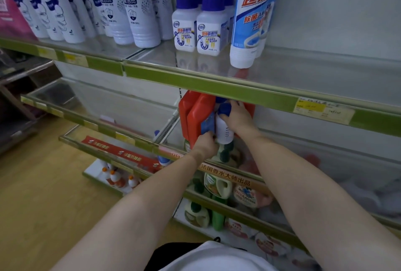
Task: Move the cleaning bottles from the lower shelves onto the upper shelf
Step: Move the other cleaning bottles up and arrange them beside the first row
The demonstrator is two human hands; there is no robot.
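The small white bottle [223,128] w/ a blue cap is sitting on the lower shelf [282,140], just under the upper shelf's green edge [217,88] and touching the red jugs [196,116] on its left. The right hand [235,116] is wrapping over its cap and shoulder, fingers curled round it. The left hand [205,144] is gripping low at the bottle's base, where it meets the nearest red jug; can't tell which of the two it's pinching.

Progress, judging from the layout: partly done. The upper shelf is already carrying four small blue-capped bottles [197,25], a tall blue-and-white bottle [251,16] beside them, and rows of white bottles [121,8] further left. Still left: this bottle, the red jugs, and prob. more below, incl. green and white bottles [214,186] on the lowest shelves.

The bottle itself is looking upright, slim, white plastic, label side mostly hidden.
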